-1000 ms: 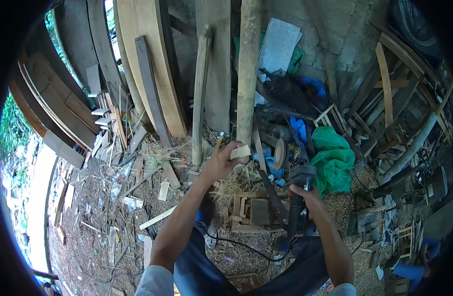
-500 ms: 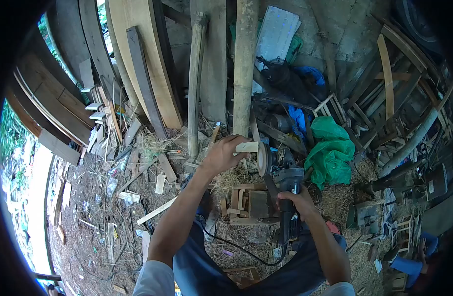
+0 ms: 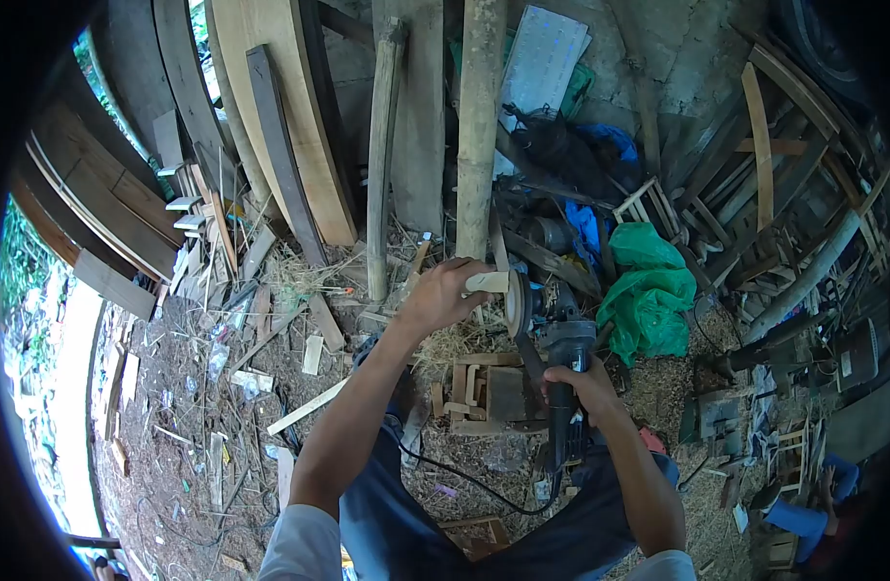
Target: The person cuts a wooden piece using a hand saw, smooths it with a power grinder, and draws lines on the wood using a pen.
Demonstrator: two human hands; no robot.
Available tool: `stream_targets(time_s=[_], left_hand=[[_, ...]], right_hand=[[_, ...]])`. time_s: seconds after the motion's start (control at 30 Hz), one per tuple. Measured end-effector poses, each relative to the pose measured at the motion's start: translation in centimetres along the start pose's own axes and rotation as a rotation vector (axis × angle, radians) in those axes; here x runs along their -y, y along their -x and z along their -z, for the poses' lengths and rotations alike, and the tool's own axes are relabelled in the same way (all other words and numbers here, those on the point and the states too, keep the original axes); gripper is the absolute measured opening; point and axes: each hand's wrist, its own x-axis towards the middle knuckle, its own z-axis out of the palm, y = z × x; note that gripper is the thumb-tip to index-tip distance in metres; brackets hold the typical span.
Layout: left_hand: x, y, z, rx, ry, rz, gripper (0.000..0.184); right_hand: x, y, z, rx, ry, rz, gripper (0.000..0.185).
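Note:
My left hand [image 3: 448, 298] is closed around a small pale piece of wood [image 3: 488, 282], whose free end points right. That end meets the round disc [image 3: 515, 305] of an angle grinder [image 3: 567, 339], or lies right against it. My right hand [image 3: 583, 385] is wrapped round the grinder's dark body, which stands roughly upright with the disc facing left. From its lower end a black cord [image 3: 484, 492] loops left over my lap. Whether the disc spins cannot be seen.
Below the grinder lie wood blocks [image 3: 506, 395] on the chip-strewn ground. Upright posts [image 3: 478, 145] and planks [image 3: 300, 126] lean at the back. A green plastic bag [image 3: 648, 290] sits right of the grinder. Another person's legs [image 3: 798, 528] show at the lower right.
Both hands, the wood piece and the grinder stay almost in place. The wood has tilted slightly in my left hand, and the whole view has shifted a little.

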Motion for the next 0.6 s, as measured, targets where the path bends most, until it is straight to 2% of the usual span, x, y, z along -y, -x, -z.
stream_targets(time_s=[0.07, 0.6], left_hand=[[0.48, 0.01, -0.17, 0.019, 0.004, 0.009, 0.039], [0.32, 0.12, 0.13, -0.005, -0.003, 0.016, 0.035]], right_hand=[[0.12, 0.03, -0.05, 0.006, 0.01, 0.008, 0.024], [-0.25, -0.25, -0.26, 0.01, -0.041, 0.003, 0.025]])
